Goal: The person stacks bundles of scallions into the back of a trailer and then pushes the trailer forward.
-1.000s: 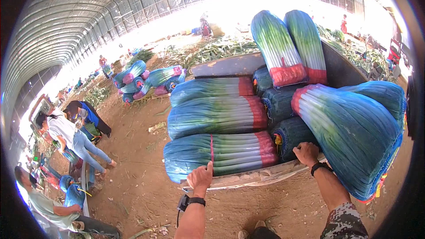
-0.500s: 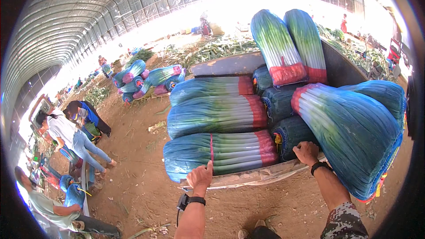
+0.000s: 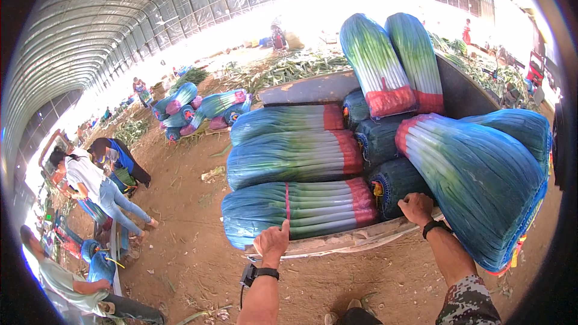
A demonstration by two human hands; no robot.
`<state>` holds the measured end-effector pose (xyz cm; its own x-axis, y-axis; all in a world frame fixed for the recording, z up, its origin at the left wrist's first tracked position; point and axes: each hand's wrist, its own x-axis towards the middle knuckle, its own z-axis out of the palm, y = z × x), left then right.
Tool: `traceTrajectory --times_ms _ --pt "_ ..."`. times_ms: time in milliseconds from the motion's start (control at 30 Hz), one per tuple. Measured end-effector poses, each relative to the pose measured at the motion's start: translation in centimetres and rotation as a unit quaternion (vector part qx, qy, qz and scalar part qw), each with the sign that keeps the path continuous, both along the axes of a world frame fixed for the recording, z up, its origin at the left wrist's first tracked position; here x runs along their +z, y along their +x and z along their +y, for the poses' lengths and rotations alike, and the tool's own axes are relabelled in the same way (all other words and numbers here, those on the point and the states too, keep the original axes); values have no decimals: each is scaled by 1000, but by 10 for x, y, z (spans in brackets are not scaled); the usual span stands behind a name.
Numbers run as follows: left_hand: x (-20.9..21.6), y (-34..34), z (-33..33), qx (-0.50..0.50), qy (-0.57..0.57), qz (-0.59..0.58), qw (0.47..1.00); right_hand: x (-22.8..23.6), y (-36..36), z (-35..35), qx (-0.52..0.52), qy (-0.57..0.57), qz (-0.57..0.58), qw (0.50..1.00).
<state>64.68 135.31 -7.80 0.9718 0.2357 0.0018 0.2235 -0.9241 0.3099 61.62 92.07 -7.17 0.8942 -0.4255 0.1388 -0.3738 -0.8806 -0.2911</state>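
Three long bundles of green onions wrapped in blue netting are stacked flat on the cart bed (image 3: 337, 245), their long axes running left to right, red-banded root ends to the right. The lowest bundle (image 3: 301, 209) lies at the near edge. The left hand (image 3: 272, 242) is pressed against that bundle's near side, thumb raised, fingers curled at the bed's rim; a dark wristband is worn. The right hand (image 3: 416, 207) is laid, fingers bent, on the end of a dark bundle (image 3: 394, 183) lying end-on, a black watch at the wrist. Two bundles (image 3: 391, 63) are stood upright behind, and a large one (image 3: 481, 174) is leaned at the right.
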Motion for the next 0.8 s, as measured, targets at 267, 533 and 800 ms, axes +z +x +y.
traceTrajectory --times_ms 267,533,800 --pt "1 -1 0 3 -7 8 1000 -6 -1 -1 5 -10 -23 1000" --pt "-3 2 2 4 -9 24 1000 -7 -1 -2 4 -8 -28 1000" --pt "2 -1 0 -4 -10 4 1000 -3 -1 0 -1 -4 -21 1000"
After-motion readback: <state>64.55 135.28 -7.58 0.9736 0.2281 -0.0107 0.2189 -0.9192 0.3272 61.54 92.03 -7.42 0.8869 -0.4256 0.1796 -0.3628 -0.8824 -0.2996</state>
